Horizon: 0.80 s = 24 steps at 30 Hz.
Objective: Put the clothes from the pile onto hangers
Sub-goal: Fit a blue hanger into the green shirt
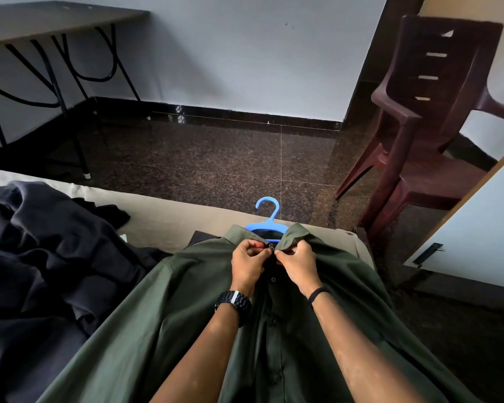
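One green shirt [169, 321] lies flat on the bed [169, 219], collar away from the person, long axis running toward the wall. One blue hanger [266, 221] inside it, hook poking out past the collar. Left hand [246, 264] and right hand [297, 264] each pinch the placket at the top button. One dark clothes pile [38, 251] at left. One chair [425, 120], one table [50, 21].

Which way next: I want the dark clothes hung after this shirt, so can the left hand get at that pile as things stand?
Probably yes, once freed. The left hand now pinches the green shirt at its collar, and the dark pile lies just to its left on the bed, nothing between.
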{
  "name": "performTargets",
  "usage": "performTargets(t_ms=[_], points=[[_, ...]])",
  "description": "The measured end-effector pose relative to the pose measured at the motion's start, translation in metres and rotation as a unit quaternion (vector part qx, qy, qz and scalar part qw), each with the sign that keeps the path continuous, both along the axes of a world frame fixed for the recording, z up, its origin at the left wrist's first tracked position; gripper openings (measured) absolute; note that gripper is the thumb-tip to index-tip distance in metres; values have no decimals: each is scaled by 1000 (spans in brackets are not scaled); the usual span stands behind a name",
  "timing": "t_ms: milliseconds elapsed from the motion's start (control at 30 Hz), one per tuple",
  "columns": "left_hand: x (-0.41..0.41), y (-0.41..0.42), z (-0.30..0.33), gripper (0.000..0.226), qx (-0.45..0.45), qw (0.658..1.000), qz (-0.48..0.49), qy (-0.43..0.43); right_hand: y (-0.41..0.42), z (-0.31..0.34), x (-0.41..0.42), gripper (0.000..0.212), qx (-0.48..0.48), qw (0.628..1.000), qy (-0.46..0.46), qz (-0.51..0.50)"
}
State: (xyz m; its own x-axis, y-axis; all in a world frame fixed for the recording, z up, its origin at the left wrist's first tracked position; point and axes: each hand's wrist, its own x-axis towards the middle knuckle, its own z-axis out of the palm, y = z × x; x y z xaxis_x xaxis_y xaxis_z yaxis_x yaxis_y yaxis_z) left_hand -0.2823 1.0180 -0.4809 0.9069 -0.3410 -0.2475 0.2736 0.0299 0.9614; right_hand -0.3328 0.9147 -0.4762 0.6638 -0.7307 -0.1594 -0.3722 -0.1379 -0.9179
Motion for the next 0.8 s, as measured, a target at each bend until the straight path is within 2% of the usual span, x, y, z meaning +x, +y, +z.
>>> performTargets(t_ms=[167,400,567,800], points=[[-1,-1,-1,14,82,992,-9,-93,1,2,-5,23,-46,999,10,19],[-2,-3,2,14,186,959,-12,-213,-1,2,-7,20,-64,995,5,71],[-8,-6,-4,13,209,941,-27,-263,-5,4,-5,12,-96,991,26,85],[-9,-3,-10,18,203,937,-48,-281,-4,-4,-1,16,-106,989,40,99]])
